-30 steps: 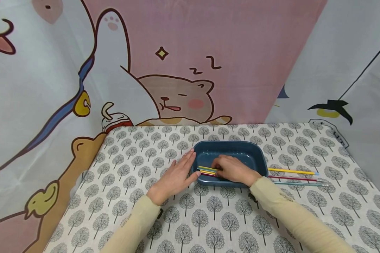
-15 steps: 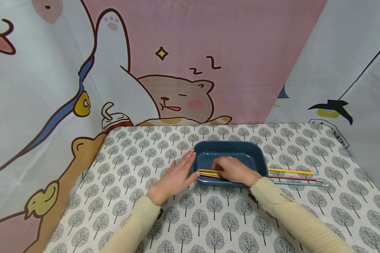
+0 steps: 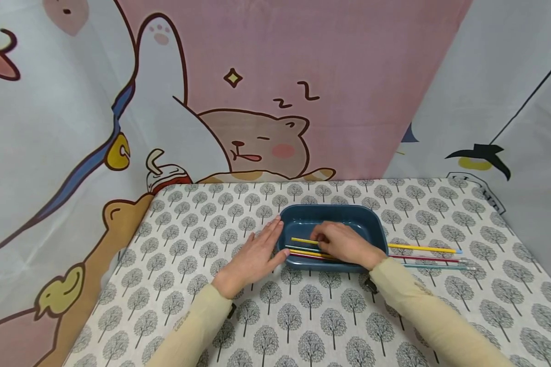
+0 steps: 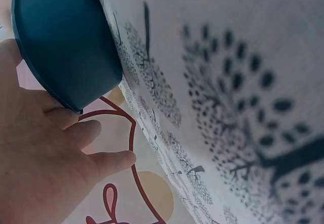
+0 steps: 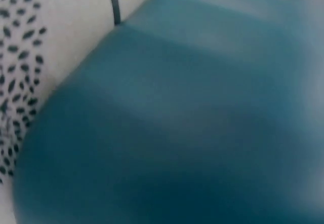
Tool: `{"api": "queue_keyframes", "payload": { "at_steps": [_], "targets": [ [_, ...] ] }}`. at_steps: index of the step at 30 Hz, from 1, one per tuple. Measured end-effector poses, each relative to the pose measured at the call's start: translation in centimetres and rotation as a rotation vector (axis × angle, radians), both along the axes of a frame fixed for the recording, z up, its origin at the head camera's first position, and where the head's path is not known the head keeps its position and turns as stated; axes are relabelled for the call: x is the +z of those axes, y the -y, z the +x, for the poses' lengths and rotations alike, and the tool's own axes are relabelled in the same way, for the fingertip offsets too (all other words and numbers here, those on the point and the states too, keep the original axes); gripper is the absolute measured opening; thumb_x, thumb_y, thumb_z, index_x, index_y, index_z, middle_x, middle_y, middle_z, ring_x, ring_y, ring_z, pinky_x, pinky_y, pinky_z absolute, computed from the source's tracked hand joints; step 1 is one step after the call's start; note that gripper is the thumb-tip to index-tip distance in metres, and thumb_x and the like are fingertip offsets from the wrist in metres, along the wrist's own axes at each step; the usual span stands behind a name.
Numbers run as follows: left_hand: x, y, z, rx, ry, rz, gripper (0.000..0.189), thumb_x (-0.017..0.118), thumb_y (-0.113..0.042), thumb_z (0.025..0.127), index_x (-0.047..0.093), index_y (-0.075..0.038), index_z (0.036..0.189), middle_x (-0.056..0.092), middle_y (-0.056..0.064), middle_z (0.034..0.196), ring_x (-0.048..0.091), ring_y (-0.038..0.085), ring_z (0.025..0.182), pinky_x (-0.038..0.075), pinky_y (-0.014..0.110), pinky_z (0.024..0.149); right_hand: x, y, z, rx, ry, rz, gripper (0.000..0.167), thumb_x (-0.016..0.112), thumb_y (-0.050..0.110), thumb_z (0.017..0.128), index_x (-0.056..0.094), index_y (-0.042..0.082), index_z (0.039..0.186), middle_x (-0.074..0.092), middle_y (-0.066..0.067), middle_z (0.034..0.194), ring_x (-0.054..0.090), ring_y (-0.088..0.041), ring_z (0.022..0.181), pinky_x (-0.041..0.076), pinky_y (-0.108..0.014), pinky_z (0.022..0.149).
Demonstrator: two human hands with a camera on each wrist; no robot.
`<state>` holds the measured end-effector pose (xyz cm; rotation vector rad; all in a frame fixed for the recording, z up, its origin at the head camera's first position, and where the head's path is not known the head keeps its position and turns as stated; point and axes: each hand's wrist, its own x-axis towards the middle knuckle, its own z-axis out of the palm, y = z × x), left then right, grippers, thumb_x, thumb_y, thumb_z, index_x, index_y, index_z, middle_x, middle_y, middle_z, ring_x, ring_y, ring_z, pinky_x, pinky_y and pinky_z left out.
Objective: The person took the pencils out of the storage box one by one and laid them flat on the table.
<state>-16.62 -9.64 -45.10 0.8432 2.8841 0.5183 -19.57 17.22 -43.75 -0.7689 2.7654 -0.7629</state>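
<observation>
A dark blue rectangular bin stands in front of me. My left hand has its fingers extended against the bin's left end; the left wrist view shows fingertips at the rim of the bin. Inside the bin, my right hand pinches a thin yellow stick, its left end tilted up from the others. Beneath it lie several more thin sticks, among them a yellow stick and a dark red stick, partly hidden by the hand. The right wrist view is filled by the bin's blurred wall.
To the right of the bin, a yellow stick with a light blue end, a red stick and a teal stick lie side by side on the tree-patterned tablecloth. A cartoon-printed curtain rises behind the table.
My right hand has shifted slightly right and up, parting one yellow stick from the rest, which lie lower in the bin. The left hand stays at the rim.
</observation>
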Motion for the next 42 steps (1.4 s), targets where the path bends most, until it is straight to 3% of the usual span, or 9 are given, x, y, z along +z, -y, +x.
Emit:
{"api": "queue_keyframes", "payload": {
  "at_steps": [10, 26, 42],
  "targets": [
    [0.0, -0.1, 0.0, 0.005, 0.006, 0.009, 0.076, 0.042, -0.051, 0.109, 0.013, -0.011, 0.167, 0.004, 0.001, 0.174, 0.016, 0.027, 0.158, 0.024, 0.063, 0.121, 1.1, -0.9, 0.7, -0.056, -0.084, -0.061, 0.018, 0.072, 0.005, 0.097, 0.077, 0.011, 0.113, 0.068, 0.003, 0.100, 0.064, -0.011, 0.086, 0.056, -0.035, 0.075],
    [-0.1, -0.1, -0.1, 0.002, -0.004, -0.002, 0.076, 0.042, -0.051, 0.109, 0.013, -0.010, 0.167, 0.004, 0.001, 0.174, 0.018, 0.027, 0.158, 0.025, 0.064, 0.121, 2.8, -2.6, 1.8, -0.049, -0.232, -0.103, 0.021, 0.068, 0.006, 0.099, 0.078, 0.015, 0.116, 0.069, 0.005, 0.103, 0.060, -0.008, 0.083, 0.052, -0.035, 0.071],
    [0.0, 0.0, 0.0, -0.001, -0.007, -0.017, 0.078, 0.035, -0.057, 0.109, 0.011, -0.011, 0.167, 0.006, 0.005, 0.174, 0.017, 0.028, 0.158, 0.025, 0.063, 0.121, 4.6, -3.4, 3.0, -0.057, -0.268, -0.151, 0.023, 0.068, 0.007, 0.100, 0.077, 0.016, 0.119, 0.069, 0.005, 0.111, 0.064, -0.008, 0.090, 0.055, -0.035, 0.075]
  ]
}}
